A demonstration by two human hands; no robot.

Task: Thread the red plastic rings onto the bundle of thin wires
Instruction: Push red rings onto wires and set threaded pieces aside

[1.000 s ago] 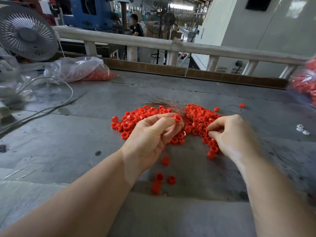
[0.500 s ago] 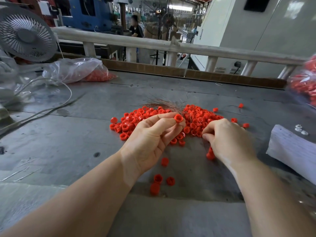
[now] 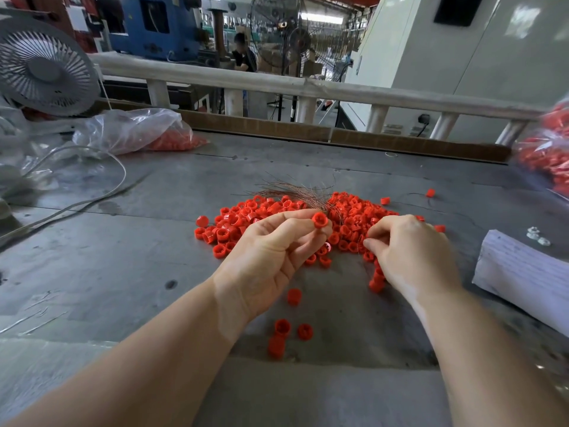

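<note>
Right, the left hand [image 3: 271, 257] is up over the near edge of the pile of red plastic rings [image 3: 308, 220], thumb and forefinger pinched around a single red ring [image 3: 319, 220] with its open bore facing up toward the camera. The other fingers curl loosely underneath. The bundle of thin wires [image 3: 295, 192] fans out on the far side of the pile, coppery strands splayed across the grey worktop [image 3: 123, 266], their gathered end running down toward that held ring; whether any strand is already through it, I cannot tell.

Over on the near right edge of the pile, the right hand [image 3: 409, 254] is knuckles-up, fingers curled and their tips down among the rings. It looks like a pinch, but what it has, if anything, is hidden under the fingers.

These rings look light, rigid and smooth, so a rim pinch like this one suits them, keeping the hole clear. The wires look springy and hair-fine, likely to splay; best gripped close to the gathered tip so they enter together.

A few stray rings [image 3: 281, 328] lie nearer than the pile, and a clear bag [image 3: 132, 131] of more sits far left of it.
</note>
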